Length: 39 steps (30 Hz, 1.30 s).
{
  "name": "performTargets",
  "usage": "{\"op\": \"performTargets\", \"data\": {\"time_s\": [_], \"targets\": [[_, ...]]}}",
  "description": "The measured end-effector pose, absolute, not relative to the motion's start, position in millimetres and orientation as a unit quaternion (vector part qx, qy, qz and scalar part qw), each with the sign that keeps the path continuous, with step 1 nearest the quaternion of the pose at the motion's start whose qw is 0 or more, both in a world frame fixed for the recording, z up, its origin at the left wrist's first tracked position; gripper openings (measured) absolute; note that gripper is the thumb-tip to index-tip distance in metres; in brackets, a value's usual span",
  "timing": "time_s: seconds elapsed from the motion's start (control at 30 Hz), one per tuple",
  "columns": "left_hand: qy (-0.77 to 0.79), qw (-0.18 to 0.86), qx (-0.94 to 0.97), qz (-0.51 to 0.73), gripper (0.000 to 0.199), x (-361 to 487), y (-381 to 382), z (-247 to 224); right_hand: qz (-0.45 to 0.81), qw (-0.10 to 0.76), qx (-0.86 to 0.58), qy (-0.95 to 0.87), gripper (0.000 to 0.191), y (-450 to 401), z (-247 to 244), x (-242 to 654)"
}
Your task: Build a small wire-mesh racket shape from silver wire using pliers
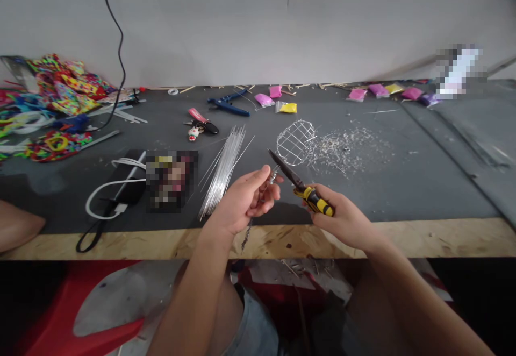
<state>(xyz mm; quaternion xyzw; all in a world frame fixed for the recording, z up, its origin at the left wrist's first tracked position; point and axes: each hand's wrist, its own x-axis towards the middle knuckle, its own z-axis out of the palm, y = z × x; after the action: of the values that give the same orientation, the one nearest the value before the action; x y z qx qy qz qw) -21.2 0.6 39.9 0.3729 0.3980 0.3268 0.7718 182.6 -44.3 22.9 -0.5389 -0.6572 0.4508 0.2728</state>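
My left hand [253,197] is closed around a twisted length of silvery wire [273,175], pinched near the thumb; a dark twisted end hangs below the palm. In my right hand [341,217] are pliers [310,194] with yellow and black handles. Their long dark jaws point up and left, close to the wire's upper end; whether they touch it I cannot tell. Just beyond the jaws, a round wire mesh piece [297,142] lies on the table. Left of my left hand is a bundle of straight wires [224,170].
Wire clippings [350,149] are scattered right of the mesh. Blue cutters [229,103], keys [201,125] and small coloured packets [264,100] lie farther back. At left are a power bank with white cable [131,186] and a colourful pile [60,98]. Another person's arm [18,227] rests at the left edge.
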Motion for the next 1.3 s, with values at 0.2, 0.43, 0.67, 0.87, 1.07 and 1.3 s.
{"op": "performTargets", "data": {"time_s": [0.2,0.43,0.67,0.87,1.07,1.3], "targets": [[0.379,0.782,0.366,0.331,0.027,-19,1,38,0.42,0.273,-0.537,-0.679,0.036,-44,24,183],[0.372,0.775,0.386,0.334,0.022,-17,2,38,0.466,0.27,-0.527,-0.657,0.043,-44,24,186],[0.406,0.723,0.438,0.346,0.021,-15,0,35,0.535,0.252,-0.517,-0.619,0.046,-48,26,192],[0.469,0.618,0.533,0.336,0.028,-14,-3,37,0.541,0.242,-0.515,-0.619,0.05,-49,27,194],[0.527,0.47,0.634,0.315,0.028,-12,-5,46,0.511,0.239,-0.526,-0.636,0.052,-48,26,192],[0.524,0.461,0.645,0.311,0.032,-14,-4,46,0.486,0.241,-0.534,-0.648,0.047,-47,25,189]]}}
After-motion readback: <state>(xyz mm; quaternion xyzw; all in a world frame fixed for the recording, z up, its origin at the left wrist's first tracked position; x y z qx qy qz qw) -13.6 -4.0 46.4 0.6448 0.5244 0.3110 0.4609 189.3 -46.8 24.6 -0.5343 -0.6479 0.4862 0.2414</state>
